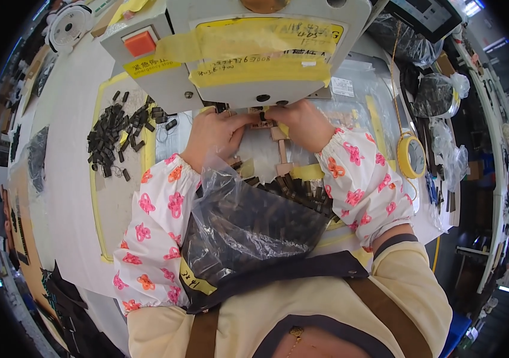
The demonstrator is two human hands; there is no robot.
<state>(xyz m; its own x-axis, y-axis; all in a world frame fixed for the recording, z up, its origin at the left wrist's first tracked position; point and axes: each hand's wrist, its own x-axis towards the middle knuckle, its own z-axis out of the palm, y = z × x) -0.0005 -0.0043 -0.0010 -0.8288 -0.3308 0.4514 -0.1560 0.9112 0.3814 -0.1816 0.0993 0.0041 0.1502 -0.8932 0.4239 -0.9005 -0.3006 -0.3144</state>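
Fingertips of both hands pinched a small dark piece [261, 117] at a tan fixture [279, 140] just under the grey machine head [236, 53]. The left hand [214, 134] gripped it from the left, the right hand [302, 122] from the right, fingers curled close. Floral sleeve covers [159, 227] ran back from the wrists. Near the body sat a clear plastic bag [248, 227] of dark pieces; a loose pile of them [120, 134] lay to the left, a yellow tape roll [411, 155] to the right.

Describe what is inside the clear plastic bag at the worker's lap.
The plastic bag holds many small dark strips, heaped. Its folds and glare hide the lower layers and the count.
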